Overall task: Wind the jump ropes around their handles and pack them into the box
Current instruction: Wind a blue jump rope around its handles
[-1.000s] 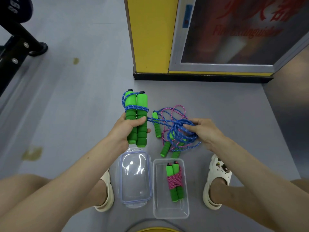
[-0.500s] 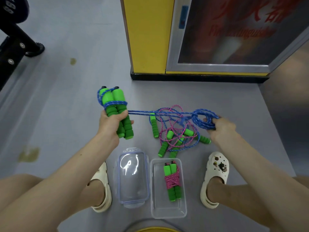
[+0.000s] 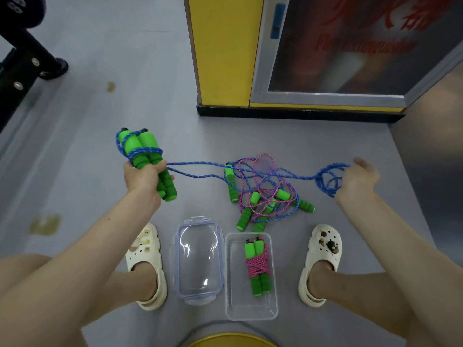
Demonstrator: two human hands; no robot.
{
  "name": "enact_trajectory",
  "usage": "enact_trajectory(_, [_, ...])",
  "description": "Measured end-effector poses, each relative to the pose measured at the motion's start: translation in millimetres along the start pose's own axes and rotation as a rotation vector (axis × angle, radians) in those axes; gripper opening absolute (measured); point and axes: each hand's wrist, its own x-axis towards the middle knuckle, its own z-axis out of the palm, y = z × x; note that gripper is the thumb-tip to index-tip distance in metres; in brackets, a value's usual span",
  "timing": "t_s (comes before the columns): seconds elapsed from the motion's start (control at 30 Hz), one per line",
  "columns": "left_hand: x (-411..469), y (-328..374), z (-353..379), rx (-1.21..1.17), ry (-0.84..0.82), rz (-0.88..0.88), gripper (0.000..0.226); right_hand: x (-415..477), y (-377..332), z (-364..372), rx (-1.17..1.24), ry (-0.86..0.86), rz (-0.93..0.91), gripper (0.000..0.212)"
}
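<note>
My left hand (image 3: 144, 177) grips a pair of green foam handles (image 3: 147, 161) held side by side, with a few turns of blue rope around their upper part. The blue rope (image 3: 250, 170) stretches right to loose loops (image 3: 329, 177) hooked over the fingers of my right hand (image 3: 360, 179), which is blurred. On the floor between my hands lies a tangle of pink and blue ropes with several green handles (image 3: 263, 196). A clear plastic box (image 3: 250, 306) near my feet holds one wound bundle with pink rope (image 3: 256, 265).
The box's clear lid (image 3: 199, 259) lies left of the box. My feet in cream clogs (image 3: 146, 261) (image 3: 322, 256) flank them. A yellow-framed cabinet (image 3: 223, 51) stands ahead, black equipment legs (image 3: 25, 56) at the far left, a yellow round rim (image 3: 230, 340) at the bottom edge.
My hands have drawn apart: the left moved left with the handles, the right swept out to the right, pulling the blue rope taut and lifting its loops off the tangle.
</note>
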Motion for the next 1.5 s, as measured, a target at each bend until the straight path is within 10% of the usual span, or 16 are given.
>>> enact_trajectory(0.3, [-41.9, -11.2, 30.3, 0.211, -0.587, -0.148, 0.044, -30.7, 8.8, 17.4, -0.144, -0.364, -0.226, 0.046])
enact_trajectory(0.57, [-73.9, -6.7, 53.5, 0.244, -0.914, -0.177, 0.035, -69.6, 48.7, 33.5, -0.333, -1.145, -0.068, 0.025])
enact_trajectory(0.7, [-69.1, -9.2, 53.0, 0.277, -0.88, -0.149, 0.04, -76.7, 44.0, 25.7, -0.568, -1.193, -0.103, 0.048])
enact_trajectory(0.97, [-71.1, -11.4, 50.5, 0.404, -0.804, -0.062, 0.04, -78.2, 35.1, 23.9, -0.709, -1.141, -0.225, 0.028])
enact_trajectory(1.2, [-57.3, -23.0, 52.4, 1.019, -0.53, 0.526, 0.052, -79.8, 36.3, 22.6, -0.706, -1.099, -0.225, 0.027])
enact_trajectory(1.5, [-68.7, -38.7, 54.1, 1.429, -0.258, 0.879, 0.041, -93.2, 41.2, 24.6, -0.72, -1.164, -0.229, 0.033])
